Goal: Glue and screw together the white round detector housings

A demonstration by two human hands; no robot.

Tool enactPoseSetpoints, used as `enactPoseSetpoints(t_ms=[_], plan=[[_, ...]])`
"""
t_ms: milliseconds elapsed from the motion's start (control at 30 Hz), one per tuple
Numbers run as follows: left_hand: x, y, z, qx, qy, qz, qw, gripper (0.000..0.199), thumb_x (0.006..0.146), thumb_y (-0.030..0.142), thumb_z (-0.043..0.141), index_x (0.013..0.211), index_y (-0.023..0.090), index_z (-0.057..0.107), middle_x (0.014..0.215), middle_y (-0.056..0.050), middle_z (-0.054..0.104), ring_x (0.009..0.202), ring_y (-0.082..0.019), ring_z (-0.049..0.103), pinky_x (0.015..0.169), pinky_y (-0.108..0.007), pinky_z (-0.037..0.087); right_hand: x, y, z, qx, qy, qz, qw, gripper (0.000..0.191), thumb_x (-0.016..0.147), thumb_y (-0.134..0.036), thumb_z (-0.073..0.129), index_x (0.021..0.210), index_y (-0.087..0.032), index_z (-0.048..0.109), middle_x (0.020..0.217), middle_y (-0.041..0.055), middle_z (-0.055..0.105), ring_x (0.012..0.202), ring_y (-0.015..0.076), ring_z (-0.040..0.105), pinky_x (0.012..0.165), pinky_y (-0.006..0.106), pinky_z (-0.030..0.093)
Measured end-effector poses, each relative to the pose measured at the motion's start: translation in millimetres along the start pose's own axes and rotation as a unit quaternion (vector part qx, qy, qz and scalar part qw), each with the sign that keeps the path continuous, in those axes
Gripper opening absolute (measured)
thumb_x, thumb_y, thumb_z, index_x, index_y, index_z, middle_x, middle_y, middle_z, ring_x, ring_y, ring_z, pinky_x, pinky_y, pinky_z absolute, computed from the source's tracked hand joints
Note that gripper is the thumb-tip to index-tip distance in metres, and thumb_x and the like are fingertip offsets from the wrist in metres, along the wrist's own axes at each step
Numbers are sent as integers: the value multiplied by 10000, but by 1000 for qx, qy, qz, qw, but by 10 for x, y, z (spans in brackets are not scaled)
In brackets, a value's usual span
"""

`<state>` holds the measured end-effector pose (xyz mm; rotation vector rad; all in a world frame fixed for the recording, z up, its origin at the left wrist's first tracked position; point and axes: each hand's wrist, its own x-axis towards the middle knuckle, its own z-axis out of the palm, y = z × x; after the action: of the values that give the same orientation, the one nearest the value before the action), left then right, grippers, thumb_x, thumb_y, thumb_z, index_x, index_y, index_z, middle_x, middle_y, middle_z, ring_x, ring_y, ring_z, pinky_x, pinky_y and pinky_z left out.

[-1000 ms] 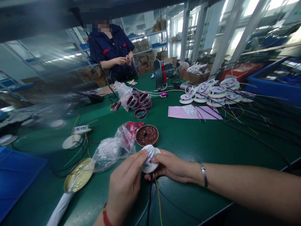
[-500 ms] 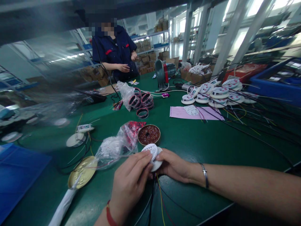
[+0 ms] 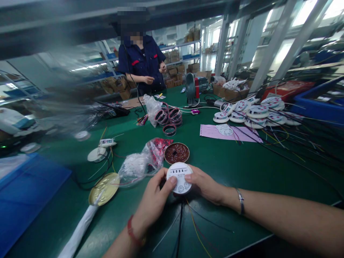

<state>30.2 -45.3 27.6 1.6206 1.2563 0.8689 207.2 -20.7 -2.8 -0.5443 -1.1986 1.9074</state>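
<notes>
Thin black, yellow and pale wires (image 3: 180, 222) trail nearest, below a round white plastic counter dial (image 3: 179, 176) that the left hand (image 3: 154, 197) and right hand (image 3: 206, 185) clamp from opposite sides, thumbs on its printed face. It looks light, stiff and slightly slippery, best held by the rim without tugging the wires; just beyond sits a shallow round tin with a speckled brown top (image 3: 182, 154).

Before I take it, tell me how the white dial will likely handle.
The white dial is probably stiff: its face looks flat between left hand and right hand. The wires below it are likely floppy and may drag, since they trail loosely. Its round rim could roll on edge.
</notes>
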Motion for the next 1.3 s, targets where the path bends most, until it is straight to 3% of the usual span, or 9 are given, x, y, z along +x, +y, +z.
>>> enactPoseSetpoints(t_ms=[167,300,533,767,1133,1300], plan=[[-5,25,54,-118,-12,-6,993,337,851,461,526,898,129,553,780,-14,561,732,-132,485,650,-228,390,-55,-74,-6,-144,-9,-49,988,445,872,-455,514,1189,-144,551,1039,73,623,867,161,547,762,272,422],[-16,64,139,-158,-48,-5,986,426,862,477,481,1015,99,603,784,-46,605,744,-157,509,671,-247,413,-72,-82,44,-93,-14,-56,994,439,847,-453,524,1118,-114,591,875,58,634,710,129,530,651,240,415],[-23,91,220,-204,-51,-38,977,513,794,530,538,989,67,640,730,-56,606,630,-123,442,563,-218,365,-82,-88,61,-94,5,-50,994,412,803,-449,527,985,-95,633,743,40,597,631,118,480,578,224,380],[-36,38,202,-186,-27,-24,982,488,823,509,522,1035,85,638,787,-65,630,688,-151,505,603,-227,390,-70,-71,50,-87,-2,-51,995,445,855,-500,488,1069,-126,599,866,60,613,730,137,515,710,265,436],[-88,27,234,-156,-32,30,987,470,854,487,498,1085,99,625,850,-60,643,713,-147,513,601,-215,392,-84,-144,70,-119,-23,-42,992,491,834,-551,521,978,-94,627,744,32,558,605,99,454,543,207,369],[-93,35,223,-157,-6,31,987,440,860,484,496,1052,107,618,845,-55,638,684,-133,508,582,-212,393,-86,-134,109,-38,-17,-15,999,498,808,-526,580,1099,-122,561,903,71,596,748,132,529,641,229,449]])
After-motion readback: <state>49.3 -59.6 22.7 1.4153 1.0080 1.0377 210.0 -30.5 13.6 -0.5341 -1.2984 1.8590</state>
